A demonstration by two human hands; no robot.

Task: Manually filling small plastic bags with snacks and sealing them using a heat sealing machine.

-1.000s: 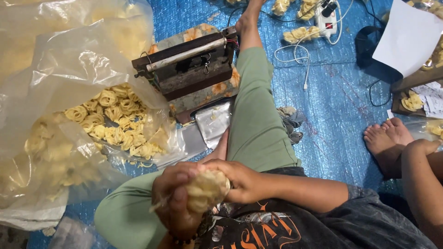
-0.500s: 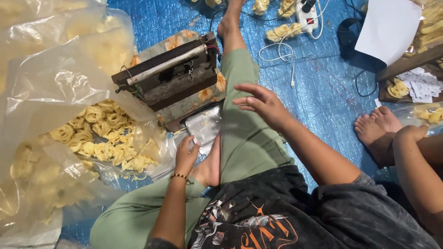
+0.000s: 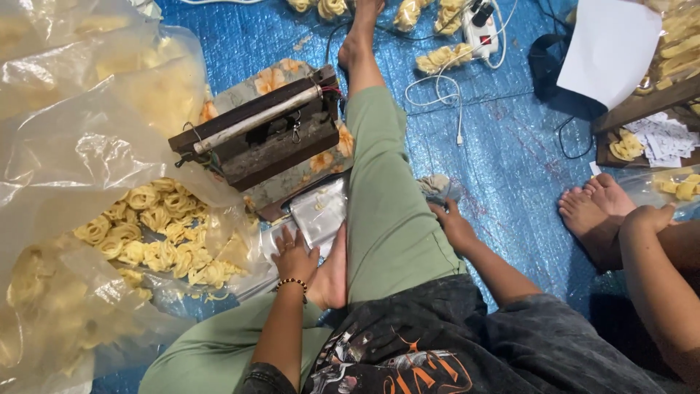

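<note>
My left hand (image 3: 293,257) flat and open on the stack of small clear bags (image 3: 321,211), right hand (image 3: 453,226) loosely closing on a cloth (image 3: 437,186); slippery bags may slide apart under pressure

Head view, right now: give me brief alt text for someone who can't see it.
A seated person's left hand rests on a stack of small clear bags beside their knee, while the right hand touches a crumpled cloth on the blue mat. A large plastic sack of yellow curled crackers lies left.
</note>
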